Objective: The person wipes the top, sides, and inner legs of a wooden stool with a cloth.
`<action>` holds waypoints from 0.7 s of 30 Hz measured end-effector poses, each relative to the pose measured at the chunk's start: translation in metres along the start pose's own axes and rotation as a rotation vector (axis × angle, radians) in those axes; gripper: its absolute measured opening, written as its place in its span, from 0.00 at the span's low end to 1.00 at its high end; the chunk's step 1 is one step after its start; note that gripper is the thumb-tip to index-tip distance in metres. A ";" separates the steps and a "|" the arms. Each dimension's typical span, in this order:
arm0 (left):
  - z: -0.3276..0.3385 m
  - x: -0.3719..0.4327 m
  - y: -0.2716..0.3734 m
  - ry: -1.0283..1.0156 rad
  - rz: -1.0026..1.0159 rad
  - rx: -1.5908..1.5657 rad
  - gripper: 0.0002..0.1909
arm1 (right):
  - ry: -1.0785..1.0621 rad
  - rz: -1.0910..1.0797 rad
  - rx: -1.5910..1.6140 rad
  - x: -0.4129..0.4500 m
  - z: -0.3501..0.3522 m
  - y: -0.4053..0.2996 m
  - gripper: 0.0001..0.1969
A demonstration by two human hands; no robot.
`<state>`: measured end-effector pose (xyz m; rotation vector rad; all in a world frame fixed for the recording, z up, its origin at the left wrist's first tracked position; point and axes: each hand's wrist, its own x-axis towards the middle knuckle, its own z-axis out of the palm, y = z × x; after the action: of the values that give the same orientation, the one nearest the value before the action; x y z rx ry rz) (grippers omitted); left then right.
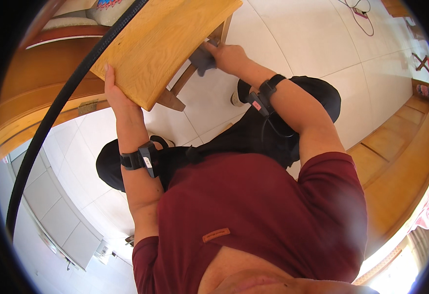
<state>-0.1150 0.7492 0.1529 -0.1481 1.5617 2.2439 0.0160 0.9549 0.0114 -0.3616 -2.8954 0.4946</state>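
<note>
A small wooden bench (152,47) with a yellow-brown grained top slants across the upper left. My left hand (117,92) grips its near end, the thumb along the edge of the top and the other fingers hidden beneath. In my right hand (229,57) is a bunched dark grey cloth (202,60), held at the bench's side below the top, close to a far leg (226,30). A near leg (172,102) and a lower rail (183,80) show under the bench. Where exactly the cloth touches the wood is partly hidden.
Pale floor tiles (310,40) surround my feet. A wooden cabinet or seat base with a metal hinge (87,107) borders the left. Wooden furniture (387,158) lines the right. A power strip (360,13) with a cord lies at the upper right. A black strap (58,90) crosses the view.
</note>
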 end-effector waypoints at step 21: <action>-0.018 0.015 -0.007 0.010 -0.039 0.025 0.28 | -0.168 0.075 0.186 -0.030 -0.032 -0.010 0.26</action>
<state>-0.1284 0.7389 0.1352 -0.1809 1.5779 2.1965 0.0497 0.9473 0.0400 -0.4190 -2.9702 0.8374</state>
